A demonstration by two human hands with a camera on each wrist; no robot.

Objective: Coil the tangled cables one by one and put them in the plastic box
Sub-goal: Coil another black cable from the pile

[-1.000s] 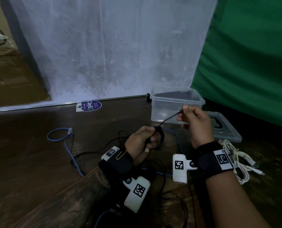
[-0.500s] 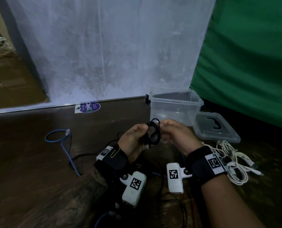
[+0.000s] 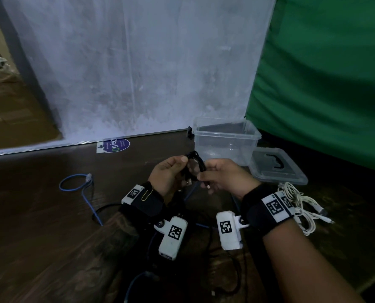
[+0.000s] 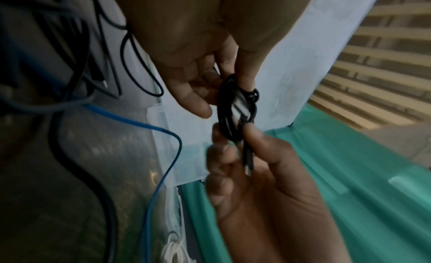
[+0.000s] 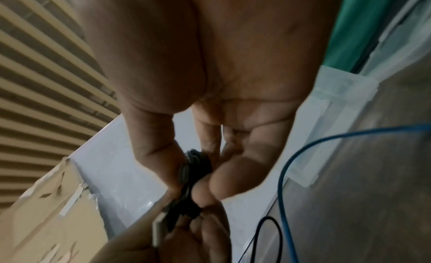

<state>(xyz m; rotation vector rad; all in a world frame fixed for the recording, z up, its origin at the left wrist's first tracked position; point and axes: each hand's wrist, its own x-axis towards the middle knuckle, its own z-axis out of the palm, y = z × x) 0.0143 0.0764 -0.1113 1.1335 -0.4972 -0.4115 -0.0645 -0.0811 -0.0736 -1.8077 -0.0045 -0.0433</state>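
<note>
The left hand (image 3: pixel 168 174) pinches one side of a small black cable coil (image 3: pixel 195 166), thumb on top, so the loops cannot spring apart. The right hand (image 3: pixel 223 177) grips the other side between thumb and curled fingers, with the cable's plug end (image 4: pixel 249 166) lying against its fingers, probably to tuck or steady that loose end. Both hands hold the coil in the air just in front of the clear plastic box (image 3: pixel 226 141), which stands open on the dark wooden floor (image 3: pixel 40 215) and looks empty, so this seems to be the first cable headed in. The box's lid (image 3: pixel 277 169) lies beside it to the right, leaving the mouth free. A bundle of white cables (image 3: pixel 300 206) rests near the right wrist, a blue network cable (image 3: pixel 81 186) trails off to the left, and more black cables (image 3: pixel 234 278) stay tangled below the forearms, still to be sorted
</note>
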